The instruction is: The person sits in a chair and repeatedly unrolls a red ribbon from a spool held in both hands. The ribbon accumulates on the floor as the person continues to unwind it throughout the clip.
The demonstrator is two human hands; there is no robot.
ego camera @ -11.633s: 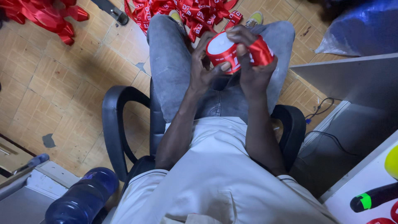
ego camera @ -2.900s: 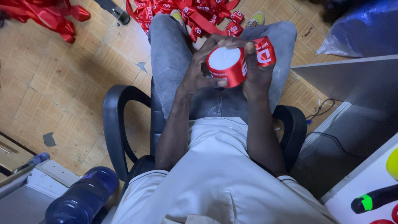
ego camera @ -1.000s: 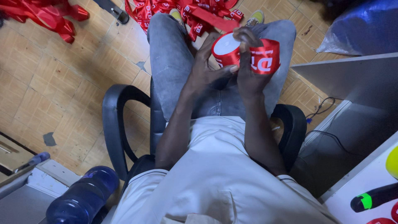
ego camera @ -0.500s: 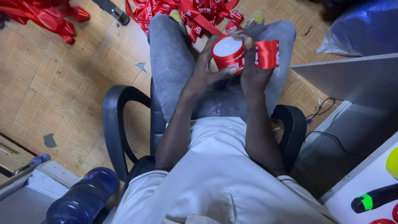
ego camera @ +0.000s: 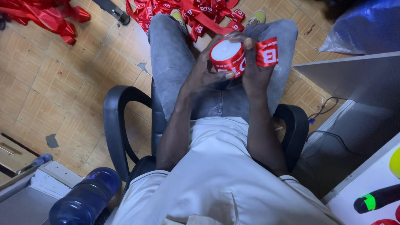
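Above worn parquet floor (ego camera: 62, 96), both hands grip a ribbon roll (ego camera: 227, 56).

We think this is a small office or workroom. We see a black office chair (ego camera: 121, 125), a grey desk (ego camera: 354, 79), computer cables (ego camera: 323, 112) and a worn wooden floor (ego camera: 54, 83).
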